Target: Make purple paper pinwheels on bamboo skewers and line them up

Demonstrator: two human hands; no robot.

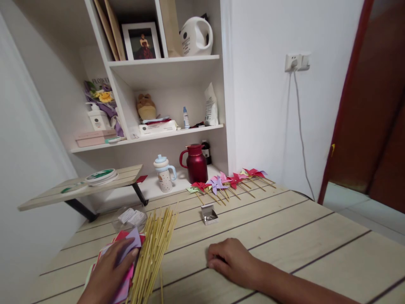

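At the lower left, my left hand (110,268) is over a stack of coloured paper sheets (122,293), its thumb and fingers closed on a lifted purple sheet of paper (135,239). Right beside the stack lies a thick bundle of thin wooden sticks (152,253). My right hand (229,258) rests on the table with its fingers curled in, and nothing shows in it. Beyond it sits a small open box (209,214) with tiny metallic pieces inside. Several finished paper pinwheels (217,184) on sticks lie along the table's far side.
A slatted wooden table (284,249) spans the front. Behind the paper is a clear plastic container (129,218). A small raised stand (133,175) holds rolls of tape (101,176). A sippy cup (164,177) and a red jug (196,164) stand before the shelves.
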